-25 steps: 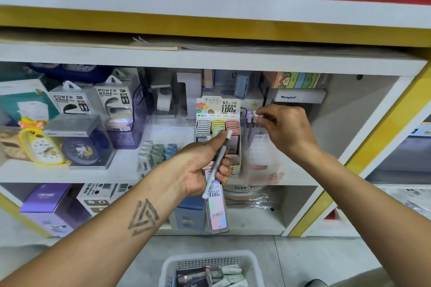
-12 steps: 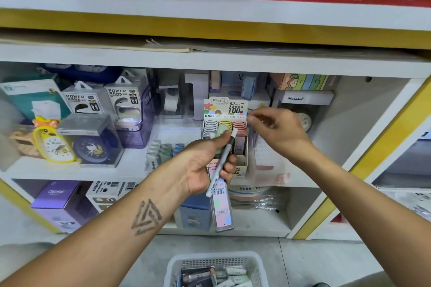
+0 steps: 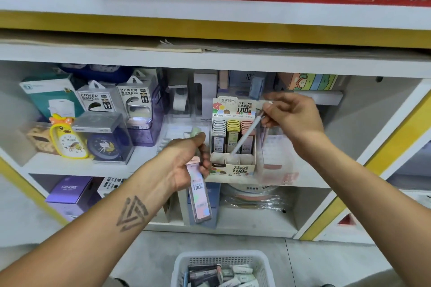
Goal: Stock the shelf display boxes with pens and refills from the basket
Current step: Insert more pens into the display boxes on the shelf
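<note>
The display box (image 3: 233, 147) stands on the shelf (image 3: 93, 168), clocks (image 3: 88, 140) to its left; the basket (image 3: 221, 268) sits near, on the floor.

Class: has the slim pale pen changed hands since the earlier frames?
Yes. The slim pale pen went from the left hand to the right hand, now crossing the lead display box.

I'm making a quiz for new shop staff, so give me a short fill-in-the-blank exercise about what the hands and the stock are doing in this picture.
1. The right hand pinches a pale ____ over the display box.
2. The left hand grips a refill case printed with the number ____.
3. The display box holds refill cases in ____ columns.
4. The white basket sits on the ____, below the shelves.

Missing words: pen; 100; three; floor
</note>
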`<state>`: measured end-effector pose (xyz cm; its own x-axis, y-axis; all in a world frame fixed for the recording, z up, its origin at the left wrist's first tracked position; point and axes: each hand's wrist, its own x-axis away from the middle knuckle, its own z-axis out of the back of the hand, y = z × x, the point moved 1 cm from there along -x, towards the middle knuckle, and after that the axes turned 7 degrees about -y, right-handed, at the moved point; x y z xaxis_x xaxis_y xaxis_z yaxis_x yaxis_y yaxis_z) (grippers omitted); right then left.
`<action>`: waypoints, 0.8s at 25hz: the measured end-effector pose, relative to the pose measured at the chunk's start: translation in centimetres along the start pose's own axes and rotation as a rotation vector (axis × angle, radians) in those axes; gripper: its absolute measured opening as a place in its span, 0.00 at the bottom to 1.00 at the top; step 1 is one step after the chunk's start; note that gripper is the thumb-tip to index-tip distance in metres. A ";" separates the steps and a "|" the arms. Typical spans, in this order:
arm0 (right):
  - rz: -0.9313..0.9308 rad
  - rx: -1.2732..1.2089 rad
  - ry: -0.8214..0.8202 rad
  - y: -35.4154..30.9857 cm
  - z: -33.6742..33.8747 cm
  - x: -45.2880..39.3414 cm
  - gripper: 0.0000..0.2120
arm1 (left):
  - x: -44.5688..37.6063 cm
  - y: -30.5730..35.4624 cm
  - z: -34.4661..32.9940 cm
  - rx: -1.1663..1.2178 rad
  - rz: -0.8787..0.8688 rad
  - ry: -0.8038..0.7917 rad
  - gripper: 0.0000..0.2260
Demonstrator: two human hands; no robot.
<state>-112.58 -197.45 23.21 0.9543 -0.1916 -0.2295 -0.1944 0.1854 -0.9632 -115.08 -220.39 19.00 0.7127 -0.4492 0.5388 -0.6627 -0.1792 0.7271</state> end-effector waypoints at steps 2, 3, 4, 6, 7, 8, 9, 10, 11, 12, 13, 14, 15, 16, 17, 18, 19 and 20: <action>0.049 0.158 -0.025 0.1 -0.9 0.2 0.09 | 0.3 0.6 1.0 0.045 -0.042 0.010 0.14; 0.060 0.198 -0.052 0.1 -1.5 0.4 0.09 | 0.4 0.9 1.4 0.061 -0.064 0.014 0.14; 0.067 0.205 -0.080 0.2 -2.1 0.6 0.08 | 0.6 1.2 1.7 0.082 -0.084 0.020 0.14; 0.081 0.146 -0.130 0.2 -3.2 0.8 0.07 | 1.1 2.0 2.5 0.132 -0.122 0.044 0.15; 0.086 0.103 -0.148 0.2 -3.7 0.8 0.06 | 1.4 2.3 2.9 0.149 -0.141 0.063 0.15; 0.086 0.060 -0.152 0.2 -4.2 0.8 0.06 | 1.7 2.7 3.3 0.158 -0.160 0.086 0.15; 0.076 0.022 -0.143 0.2 -4.6 0.7 0.06 | 2.0 3.0 3.7 0.165 -0.174 0.106 0.15; 0.059 -0.007 -0.117 0.2 -4.6 0.5 0.06 | 2.2 3.2 4.0 0.170 -0.181 0.118 0.15; 0.043 -0.019 -0.076 0.1 -4.4 0.3 0.06 | 2.3 3.3 4.1 0.170 -0.180 0.119 0.15; 0.037 -0.011 -0.024 0.1 -3.8 0.1 0.05 | 2.4 3.2 4.1 0.165 -0.174 0.113 0.15; 0.044 0.021 0.033 0.0 -2.9 -0.2 0.04 | 2.4 3.1 3.9 0.156 -0.164 0.102 0.14; 0.062 0.074 0.089 -0.1 -1.7 -0.5 0.04 | 2.3 2.9 3.5 0.147 -0.154 0.088 0.14; 0.089 0.138 0.142 -0.2 -0.4 -0.7 0.04 | 2.1 2.6 2.9 0.138 -0.144 0.073 0.14; 0.126 0.198 0.189 -0.3 0.8 -0.9 0.04 | 1.9 2.3 2.3 0.128 -0.134 0.057 0.15; 0.165 0.248 0.229 -0.3 2.0 -1.0 0.05 | 1.7 2.0 1.6 0.118 -0.123 0.039 0.15; 0.198 0.289 0.256 -0.3 2.8 -1.0 0.05 | 1.5 1.6 1.0 0.110 -0.111 0.022 0.15; 0.219 0.340 0.269 -0.1 3.5 -0.9 0.05 | 1.3 1.3 0.3 0.102 -0.098 0.003 0.15; 0.231 0.412 0.269 0.2 4.0 -0.8 0.05 | 1.1 0.9 -0.5 0.093 -0.083 -0.020 0.15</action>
<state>-112.42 -193.38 23.76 0.7949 -0.3315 -0.5082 -0.2352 0.6038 -0.7616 -114.80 -220.59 20.46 0.7617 -0.4470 0.4691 -0.6209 -0.2964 0.7257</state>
